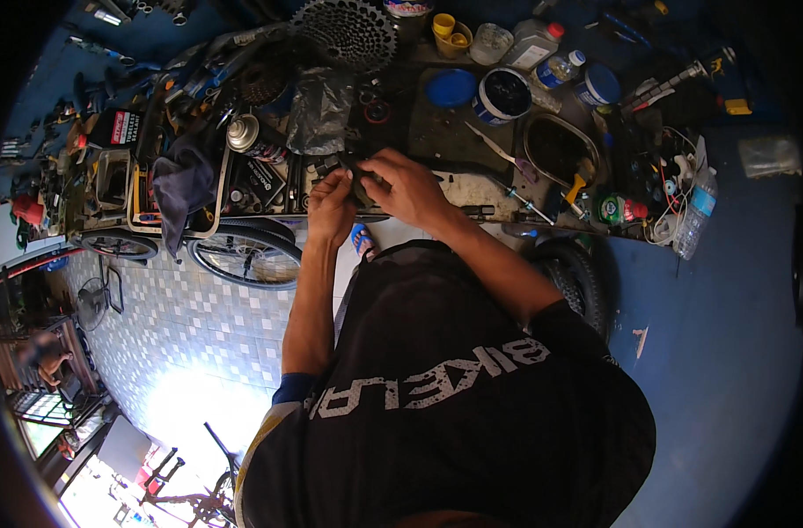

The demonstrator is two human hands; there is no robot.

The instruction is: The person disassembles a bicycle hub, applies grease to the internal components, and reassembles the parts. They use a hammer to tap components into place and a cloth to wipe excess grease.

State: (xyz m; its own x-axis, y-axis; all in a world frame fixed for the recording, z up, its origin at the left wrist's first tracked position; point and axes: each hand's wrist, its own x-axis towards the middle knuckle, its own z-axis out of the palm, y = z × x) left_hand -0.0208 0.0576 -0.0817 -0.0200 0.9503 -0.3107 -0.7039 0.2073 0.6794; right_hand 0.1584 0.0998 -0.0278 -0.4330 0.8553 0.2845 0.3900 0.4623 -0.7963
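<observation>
Over the front edge of the cluttered workbench [472, 189], my left hand [331, 209] is closed, its thumb and fingers pinched together. Close beside it, my right hand [407, 189] has its fingers curled in toward the left one. Between them is a small dark piece [355, 180], too dim to name. A crumpled clear plastic bag [320, 110] lies just beyond my hands. To their left stands a spray can [245, 134]. A large bicycle cassette [344, 37] rests at the back.
A tub of dark grease [504, 95], a blue lid [451, 87], scissors [505, 151] and a yellow-handled screwdriver [577, 187] lie to the right. A plastic bottle [696, 213] stands at the right end. A grey cloth [186, 185] hangs at left; bicycle wheels [247, 255] stand below.
</observation>
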